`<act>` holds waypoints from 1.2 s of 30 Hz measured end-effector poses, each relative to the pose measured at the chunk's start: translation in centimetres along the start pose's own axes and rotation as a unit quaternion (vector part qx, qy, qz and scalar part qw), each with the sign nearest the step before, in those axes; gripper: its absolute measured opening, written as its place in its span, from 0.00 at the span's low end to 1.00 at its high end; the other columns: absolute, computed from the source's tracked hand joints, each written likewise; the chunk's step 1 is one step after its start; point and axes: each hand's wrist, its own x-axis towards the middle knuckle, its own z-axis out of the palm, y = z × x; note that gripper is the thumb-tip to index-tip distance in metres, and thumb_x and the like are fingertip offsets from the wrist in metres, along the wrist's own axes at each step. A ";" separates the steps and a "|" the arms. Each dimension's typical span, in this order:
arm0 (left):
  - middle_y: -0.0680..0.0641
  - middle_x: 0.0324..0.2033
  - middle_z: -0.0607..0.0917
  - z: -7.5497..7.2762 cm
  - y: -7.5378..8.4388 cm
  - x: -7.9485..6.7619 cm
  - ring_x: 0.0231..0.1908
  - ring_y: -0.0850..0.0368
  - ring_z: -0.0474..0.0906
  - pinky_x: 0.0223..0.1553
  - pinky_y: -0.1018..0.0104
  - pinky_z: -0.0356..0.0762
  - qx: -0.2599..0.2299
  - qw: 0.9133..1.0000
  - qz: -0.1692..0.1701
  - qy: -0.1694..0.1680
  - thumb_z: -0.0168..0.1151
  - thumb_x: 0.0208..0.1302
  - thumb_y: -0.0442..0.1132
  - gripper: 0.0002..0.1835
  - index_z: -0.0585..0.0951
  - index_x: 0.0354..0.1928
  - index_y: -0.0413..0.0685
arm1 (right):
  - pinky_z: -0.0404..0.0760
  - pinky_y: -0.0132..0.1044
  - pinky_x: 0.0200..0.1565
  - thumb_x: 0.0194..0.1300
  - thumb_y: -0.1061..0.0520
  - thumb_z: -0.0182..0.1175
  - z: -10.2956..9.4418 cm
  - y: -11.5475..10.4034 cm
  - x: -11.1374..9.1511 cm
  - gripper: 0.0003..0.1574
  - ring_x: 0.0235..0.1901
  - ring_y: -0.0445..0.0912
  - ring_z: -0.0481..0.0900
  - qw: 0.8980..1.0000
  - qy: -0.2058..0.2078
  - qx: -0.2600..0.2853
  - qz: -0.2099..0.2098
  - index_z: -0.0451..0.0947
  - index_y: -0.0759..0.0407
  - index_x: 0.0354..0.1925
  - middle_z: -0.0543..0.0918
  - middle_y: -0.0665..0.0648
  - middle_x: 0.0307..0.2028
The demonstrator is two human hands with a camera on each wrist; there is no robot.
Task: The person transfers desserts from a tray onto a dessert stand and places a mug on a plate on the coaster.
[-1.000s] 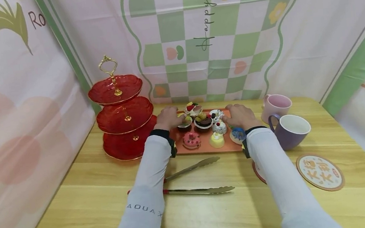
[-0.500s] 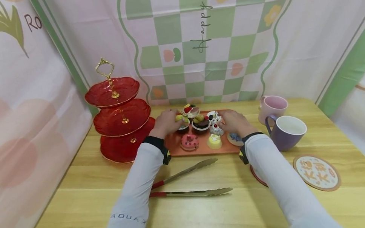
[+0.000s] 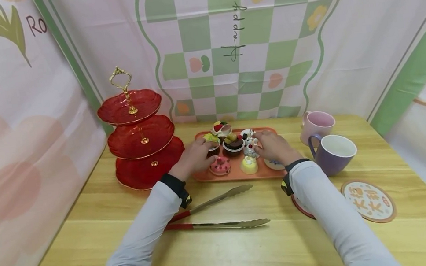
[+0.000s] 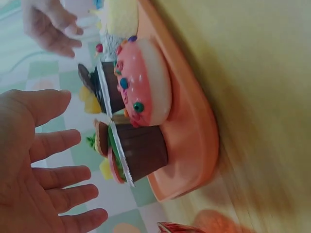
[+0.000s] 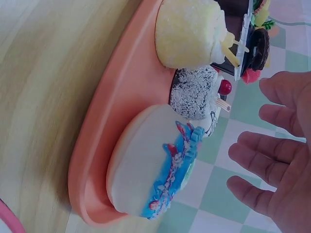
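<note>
In the head view my left hand (image 3: 195, 157) hovers over the left end of an orange tray (image 3: 238, 175). Its fingers are spread, close to a chocolate-based cupcake (image 4: 141, 150) and a pink donut (image 4: 146, 82). Over the tray's right end is my right hand (image 3: 277, 146), with relaxed fingers and nothing in them. A blue-topped donut (image 5: 150, 165) lies below it in the right wrist view. Beside that donut sit a white-dusted dark cake (image 5: 194, 92) and a pale yellow cake (image 5: 187, 34). A dark cupcake (image 3: 233, 144) stands mid-tray.
A three-tier red stand (image 3: 139, 137) rises left of the tray. Open tongs (image 3: 228, 225) with red handles lie in front. To the right are a pink mug (image 3: 317, 125), a purple mug (image 3: 334, 153) and a round coaster (image 3: 369, 201); another coaster (image 3: 300, 204) is partly under the right forearm.
My left hand has drawn slightly toward me, and its forearm has swung left, uncovering the tongs' red handles. The right hand has come slightly nearer. The head view has shifted a little.
</note>
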 end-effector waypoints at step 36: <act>0.48 0.51 0.76 1.4 0.6 -7.9 0.48 0.56 0.72 0.48 0.59 0.71 -0.111 0.986 0.055 -0.109 0.57 0.65 0.50 0.24 0.75 0.57 0.44 | 0.72 0.53 0.45 0.56 0.56 0.64 2.0 -0.4 -4.7 0.26 0.44 0.61 0.74 0.989 0.055 -0.069 -0.123 0.74 0.68 0.51 0.75 0.67 0.44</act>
